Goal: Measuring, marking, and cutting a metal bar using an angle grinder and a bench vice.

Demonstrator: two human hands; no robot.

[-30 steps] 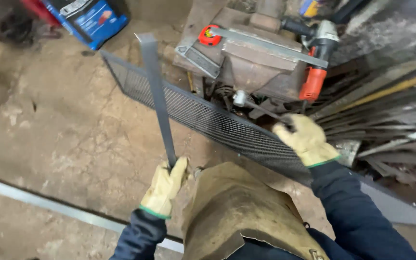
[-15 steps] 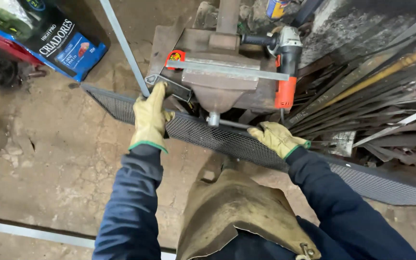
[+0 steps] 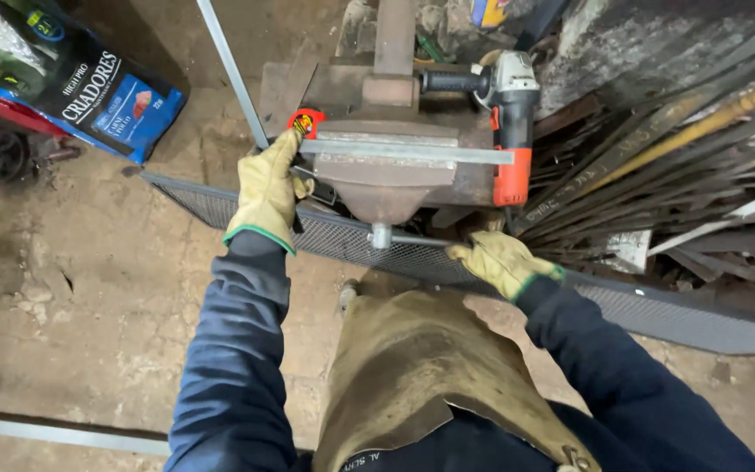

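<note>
My left hand grips steel strip steadying it in vise; right hand closed on vise handle, positioned for clamping.

Left hand, in a yellow glove, grips a long grey metal bar laid across the bench vise. Right hand, gloved, closes on the vise handle. Orange angle grinder rests beside the vise. Dark mesh panel leans below. Blue feed bag lies on the concrete floor. Metal strips piled at right.
</note>
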